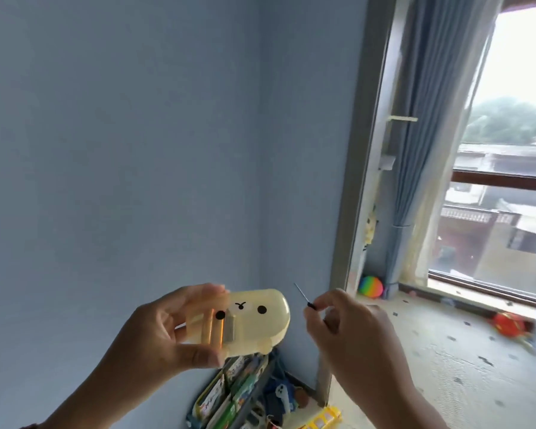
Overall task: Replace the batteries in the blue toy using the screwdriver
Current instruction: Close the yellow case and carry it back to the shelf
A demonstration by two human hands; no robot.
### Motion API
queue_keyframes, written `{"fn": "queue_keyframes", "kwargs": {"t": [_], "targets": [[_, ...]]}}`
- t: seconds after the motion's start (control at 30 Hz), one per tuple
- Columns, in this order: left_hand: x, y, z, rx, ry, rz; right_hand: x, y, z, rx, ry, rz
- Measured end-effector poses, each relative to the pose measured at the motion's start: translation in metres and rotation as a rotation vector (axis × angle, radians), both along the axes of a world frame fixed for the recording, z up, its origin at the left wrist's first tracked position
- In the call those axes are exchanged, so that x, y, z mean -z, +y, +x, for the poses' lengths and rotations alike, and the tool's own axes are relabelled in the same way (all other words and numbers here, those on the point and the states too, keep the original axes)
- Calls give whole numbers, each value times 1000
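Case (254, 317) left of screwdriver (304, 295), apart; book rack (229, 394) below case; ball (370, 287) beside curtain (415, 150), right.

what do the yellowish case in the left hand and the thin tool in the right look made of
The case in the left hand looks like pale yellow translucent plastic, smooth and glossy: shapes inside show through its wall. The screwdriver pinched by the right hand has a thin shaft, probably metal, and a dark grip, likely plastic; too small to be sure.
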State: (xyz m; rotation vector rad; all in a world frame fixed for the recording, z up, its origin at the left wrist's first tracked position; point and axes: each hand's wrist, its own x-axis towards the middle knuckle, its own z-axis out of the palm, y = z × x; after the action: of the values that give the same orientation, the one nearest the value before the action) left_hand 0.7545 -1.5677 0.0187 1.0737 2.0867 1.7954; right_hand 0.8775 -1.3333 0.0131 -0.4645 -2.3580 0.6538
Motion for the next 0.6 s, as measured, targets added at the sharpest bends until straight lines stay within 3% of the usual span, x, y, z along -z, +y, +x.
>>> {"fn": "queue_keyframes", "kwargs": {"t": [0.3, 0.6], "targets": [[-22, 182, 61, 265, 58, -21, -15, 152, 133, 438, 75, 58], [-22, 322, 114, 402, 44, -49, -12, 252, 214, 573, 101, 64]]}}
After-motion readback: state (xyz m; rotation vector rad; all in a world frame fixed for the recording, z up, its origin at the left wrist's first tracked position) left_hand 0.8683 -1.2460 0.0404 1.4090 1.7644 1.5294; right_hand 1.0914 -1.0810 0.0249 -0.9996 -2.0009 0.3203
